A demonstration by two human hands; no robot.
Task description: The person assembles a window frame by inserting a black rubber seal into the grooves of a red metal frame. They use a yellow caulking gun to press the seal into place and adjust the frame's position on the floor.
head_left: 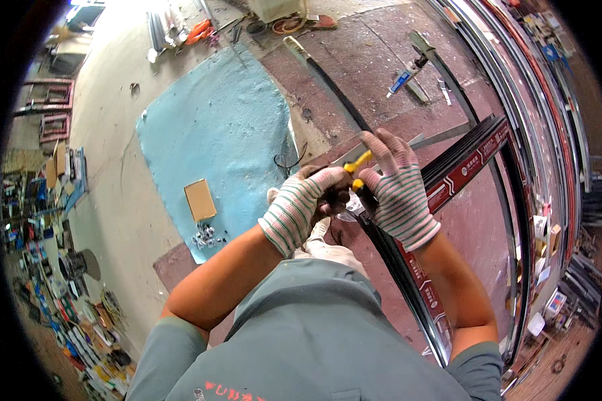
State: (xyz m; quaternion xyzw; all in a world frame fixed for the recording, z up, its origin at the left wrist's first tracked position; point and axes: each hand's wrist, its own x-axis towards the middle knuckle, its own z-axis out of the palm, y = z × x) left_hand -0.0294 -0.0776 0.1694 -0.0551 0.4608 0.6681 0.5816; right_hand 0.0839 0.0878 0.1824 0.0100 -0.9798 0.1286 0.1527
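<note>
Both my hands wear striped knit gloves and meet over the corner area of a dark metal frame (pixel 408 264) covered partly in red film. My right hand (pixel 400 190) is closed around a hand tool with two yellow grips (pixel 359 162); its working end is hidden between the hands. My left hand (pixel 308 197) is curled beside the tool, fingertips pinched at the frame's end, and what they hold cannot be made out. Just below the fingers, a bit of clear plastic film (pixel 352 206) shows. A long dark strip (pixel 338 93) runs from the far side toward my right hand.
A blue sheet (pixel 214 127) on the floor carries a cardboard box (pixel 200 200) and a pile of small metal parts (pixel 208 236). Beyond the frame lie a blue-and-white tube (pixel 402 80) and long metal profiles (pixel 508 73). Cluttered goods (pixel 67 314) line the left.
</note>
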